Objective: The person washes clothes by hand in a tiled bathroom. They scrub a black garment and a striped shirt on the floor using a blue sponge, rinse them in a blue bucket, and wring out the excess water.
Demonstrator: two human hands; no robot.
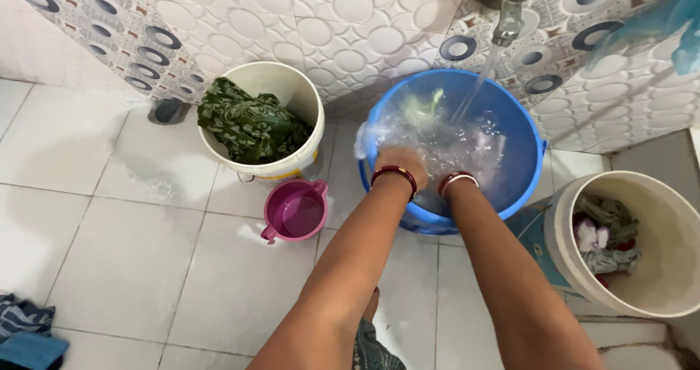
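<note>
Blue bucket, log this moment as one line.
left hand in blue bucket water | right hand in water | tap running | grip hidden | pink mug beside

light: bright, even | shadows: faint | glare: wet floor tiles [102, 158] | blur: splashing water [445, 140]

Both my forearms stretch toward twelve o'clock, nearly parallel, a bangle at each wrist. My left hand [399, 158] shows knuckles up; my right hand [467, 167] is blurred, fingers unreadable.
</note>
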